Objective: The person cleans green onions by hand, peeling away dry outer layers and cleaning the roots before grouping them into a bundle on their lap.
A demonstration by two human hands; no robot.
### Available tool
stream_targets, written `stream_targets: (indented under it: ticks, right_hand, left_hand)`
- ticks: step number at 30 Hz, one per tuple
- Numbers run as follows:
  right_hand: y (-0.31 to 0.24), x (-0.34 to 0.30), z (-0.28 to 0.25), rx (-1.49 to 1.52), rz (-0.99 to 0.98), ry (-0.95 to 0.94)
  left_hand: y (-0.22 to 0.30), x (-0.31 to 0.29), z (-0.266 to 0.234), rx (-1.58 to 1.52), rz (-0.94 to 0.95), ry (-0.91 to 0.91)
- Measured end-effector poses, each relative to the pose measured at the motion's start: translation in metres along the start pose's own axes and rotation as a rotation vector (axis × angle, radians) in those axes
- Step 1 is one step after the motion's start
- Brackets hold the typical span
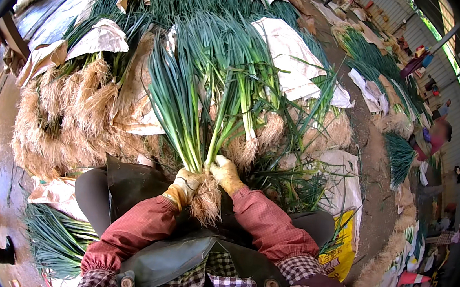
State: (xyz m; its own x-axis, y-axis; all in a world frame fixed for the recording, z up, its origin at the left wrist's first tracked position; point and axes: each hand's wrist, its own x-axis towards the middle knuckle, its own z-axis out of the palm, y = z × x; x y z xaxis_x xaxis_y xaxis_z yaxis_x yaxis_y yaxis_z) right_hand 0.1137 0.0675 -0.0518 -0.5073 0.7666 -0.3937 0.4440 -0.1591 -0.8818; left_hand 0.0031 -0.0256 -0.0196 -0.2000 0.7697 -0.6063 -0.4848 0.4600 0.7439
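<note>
In front of my lap I hold a bunch of green onions [187,133], its leaves fanning up and away and its pale roots [207,202] hanging toward me. Wrapped round the white stem ends is my left hand [184,186], in a yellowed work glove. Gloved the same way, my right hand [227,175] is closed on the right side of the bunch, at the base of a separate group of stems. Whether it grips only those stems or the whole bunch, I cannot tell. Just beyond, more green onions [250,129] lie with their roots toward me.
Piled green onions with tangled roots [85,93] stretch across the left and far side, partly under pale sacks [288,54]. Loose leaves [288,178] and a yellow sack [341,247] lie at right. Another bundle [57,237] rests at lower left. A person [435,135] sits far right.
</note>
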Motion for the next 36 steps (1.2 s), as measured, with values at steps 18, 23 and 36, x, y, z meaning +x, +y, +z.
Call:
stream_targets:
  ticks: [18,23,36]
  right_hand:
    - [-0.03,-0.003,-0.044,0.959,0.075,-0.323]
    - [-0.035,0.002,-0.026,0.3,0.031,0.017]
    - [-0.063,-0.01,-0.028,-0.199,-0.377,-0.089]
  left_hand:
    - [0.013,0.004,-0.005,-0.617,-0.098,-0.418]
    - [-0.007,0.017,-0.017,-0.334,0.102,-0.274]
    - [0.016,0.011,-0.015,0.727,0.575,-0.367]
